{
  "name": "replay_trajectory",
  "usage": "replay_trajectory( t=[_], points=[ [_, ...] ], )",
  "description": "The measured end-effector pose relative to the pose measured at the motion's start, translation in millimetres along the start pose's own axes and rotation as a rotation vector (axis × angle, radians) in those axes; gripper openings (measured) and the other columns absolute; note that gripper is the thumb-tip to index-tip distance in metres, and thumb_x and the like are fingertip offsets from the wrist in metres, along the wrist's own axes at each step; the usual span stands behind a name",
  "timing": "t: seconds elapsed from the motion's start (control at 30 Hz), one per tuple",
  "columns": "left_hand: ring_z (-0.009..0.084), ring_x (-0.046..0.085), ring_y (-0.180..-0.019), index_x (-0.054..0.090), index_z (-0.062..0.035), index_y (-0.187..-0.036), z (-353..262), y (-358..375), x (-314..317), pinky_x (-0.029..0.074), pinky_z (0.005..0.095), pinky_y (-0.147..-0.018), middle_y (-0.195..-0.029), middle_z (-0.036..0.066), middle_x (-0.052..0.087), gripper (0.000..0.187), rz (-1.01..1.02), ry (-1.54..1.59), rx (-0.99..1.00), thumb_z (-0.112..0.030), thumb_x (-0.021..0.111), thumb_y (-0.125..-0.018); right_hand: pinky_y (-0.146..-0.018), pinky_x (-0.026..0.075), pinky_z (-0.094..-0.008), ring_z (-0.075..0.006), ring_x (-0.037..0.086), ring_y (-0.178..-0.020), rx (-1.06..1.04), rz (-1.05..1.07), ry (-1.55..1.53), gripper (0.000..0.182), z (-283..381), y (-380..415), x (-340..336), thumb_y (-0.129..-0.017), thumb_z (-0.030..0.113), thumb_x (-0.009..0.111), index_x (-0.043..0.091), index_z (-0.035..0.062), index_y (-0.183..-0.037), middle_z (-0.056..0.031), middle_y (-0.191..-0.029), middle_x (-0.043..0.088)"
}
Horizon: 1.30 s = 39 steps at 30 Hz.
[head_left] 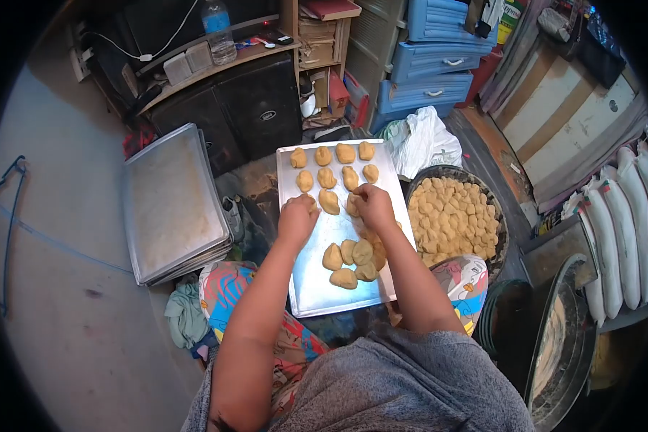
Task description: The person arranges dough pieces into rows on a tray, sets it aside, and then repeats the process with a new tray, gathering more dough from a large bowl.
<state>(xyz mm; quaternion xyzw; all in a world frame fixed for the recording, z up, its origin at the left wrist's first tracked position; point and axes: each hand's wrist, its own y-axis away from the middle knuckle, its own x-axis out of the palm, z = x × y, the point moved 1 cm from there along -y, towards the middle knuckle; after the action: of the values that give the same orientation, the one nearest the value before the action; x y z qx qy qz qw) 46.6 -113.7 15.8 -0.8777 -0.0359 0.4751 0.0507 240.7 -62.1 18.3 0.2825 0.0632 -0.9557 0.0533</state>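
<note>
A metal tray lies in front of me with rows of tan dough pieces on its far half. At the left end of the third row, my left hand has its fingers closed on a dough piece. My right hand is closed round another piece on the right side of that row, largely covering it. Nearer to me, a loose cluster of dough pieces sits on the tray, partly behind my right forearm.
Right of the tray stands a round tub full of dough pieces, with a white plastic bag behind it. Stacked trays lie at the left. Dark round pans stand at the right, near white sacks.
</note>
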Motion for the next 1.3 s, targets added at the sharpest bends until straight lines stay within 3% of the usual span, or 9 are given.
replay_trajectory(
  t=[0.2, 0.27, 0.47, 0.53, 0.63, 0.77, 0.97, 1.17, 1.3],
  points=[
    [0.0310, 0.050, -0.117, 0.065, -0.0061, -0.095, 4.1, -8.9, 24.5, 0.033, 0.0437, -0.100, -0.118, 0.014, 0.059, 0.019, -0.310, -0.215, 0.238, -0.012, 0.054, -0.081, -0.078, 0.049, -0.0384, -0.0315, 0.062, -0.085, -0.212, -0.024, 0.166, 0.021, -22.6, -13.3, 3.8, -0.079, 0.014, 0.065, 0.067, 0.0029, -0.097, -0.0163, -0.092, 0.063],
    [0.0298, 0.048, -0.120, 0.064, -0.0077, -0.104, -3.8, -10.6, 28.2, 0.033, 0.0431, -0.100, -0.123, 0.013, 0.056, 0.026, -0.271, -0.230, 0.301, -0.014, 0.055, -0.081, -0.078, 0.049, -0.0397, -0.0322, 0.061, -0.086, -0.134, -0.105, 0.132, 0.023, -29.6, -13.7, -12.9, -0.081, 0.016, 0.062, 0.067, 0.0046, -0.100, -0.0163, -0.094, 0.062],
    [0.0284, 0.054, -0.109, 0.063, -0.0074, -0.106, -19.1, -18.8, 24.4, 0.032, 0.0442, -0.102, -0.110, 0.012, 0.062, 0.028, 0.067, -0.099, 0.208, -0.011, 0.062, -0.078, -0.081, 0.050, -0.0359, -0.0302, 0.064, -0.091, 0.079, 0.400, 0.418, 0.040, -42.8, 6.9, -43.0, -0.072, 0.034, 0.067, 0.067, 0.0070, -0.101, -0.0162, -0.096, 0.067],
    [0.0286, 0.056, -0.103, 0.064, -0.0066, -0.103, -22.7, -17.3, 23.4, 0.031, 0.0441, -0.103, -0.101, 0.011, 0.064, 0.027, 0.027, -0.080, 0.237, -0.010, 0.063, -0.076, -0.077, 0.050, -0.0349, -0.0277, 0.064, -0.085, 0.078, 0.416, 0.340, 0.037, -51.5, 7.7, -40.5, -0.069, 0.031, 0.069, 0.068, 0.0071, -0.097, -0.0139, -0.087, 0.067],
    [0.0277, 0.053, -0.110, 0.063, -0.0068, -0.105, -27.5, -15.9, 25.6, 0.030, 0.0445, -0.104, -0.110, 0.011, 0.061, 0.029, 0.107, -0.166, 0.172, -0.011, 0.063, -0.076, -0.059, 0.045, -0.0269, -0.0126, 0.054, -0.063, 0.020, 0.304, -0.017, 0.024, -58.1, 6.5, -38.2, -0.066, 0.015, 0.070, 0.066, 0.0032, -0.086, -0.0032, -0.068, 0.058],
    [0.0273, 0.042, -0.125, 0.059, -0.0085, -0.114, -34.7, -10.1, 39.1, 0.025, 0.0460, -0.108, -0.129, 0.011, 0.051, 0.035, -0.003, -0.163, 0.299, -0.014, 0.062, -0.079, -0.056, 0.042, -0.0222, -0.0064, 0.048, -0.059, 0.045, 0.086, -0.379, 0.019, -58.9, -15.8, -50.5, -0.068, 0.006, 0.067, 0.067, 0.0014, -0.086, 0.0024, -0.068, 0.054],
    [0.0254, 0.037, -0.132, 0.055, -0.0098, -0.121, -36.5, -12.8, 63.0, 0.020, 0.0475, -0.111, -0.136, 0.009, 0.047, 0.036, 0.058, -0.261, 0.424, -0.012, 0.054, -0.085, -0.077, 0.050, -0.0387, -0.0317, 0.064, -0.084, -0.142, -0.165, 0.353, 0.029, -61.1, -18.7, -24.2, -0.073, 0.010, 0.066, 0.067, 0.0026, -0.100, -0.0169, -0.091, 0.065],
    [0.0252, 0.035, -0.133, 0.056, -0.0099, -0.122, -42.1, -12.6, 61.2, 0.019, 0.0498, -0.111, -0.133, 0.009, 0.050, 0.038, 0.158, -0.305, 0.407, -0.012, 0.056, -0.084, -0.081, 0.049, -0.0395, -0.0341, 0.061, -0.089, -0.155, -0.118, 0.340, 0.029, -60.9, -12.1, -18.9, -0.075, 0.008, 0.063, 0.066, 0.0029, -0.103, -0.0170, -0.099, 0.063],
    [0.0265, 0.045, -0.123, 0.062, -0.0084, -0.110, -46.7, -4.0, 57.5, 0.027, 0.0477, -0.106, -0.125, 0.009, 0.054, 0.028, 0.024, -0.256, 0.451, -0.015, 0.057, -0.084, -0.083, 0.047, -0.0413, -0.0353, 0.058, -0.096, -0.197, -0.158, 0.223, 0.033, -57.2, -1.4, -30.3, -0.074, 0.007, 0.064, 0.064, 0.0044, -0.107, -0.0158, -0.102, 0.060]
  ],
)
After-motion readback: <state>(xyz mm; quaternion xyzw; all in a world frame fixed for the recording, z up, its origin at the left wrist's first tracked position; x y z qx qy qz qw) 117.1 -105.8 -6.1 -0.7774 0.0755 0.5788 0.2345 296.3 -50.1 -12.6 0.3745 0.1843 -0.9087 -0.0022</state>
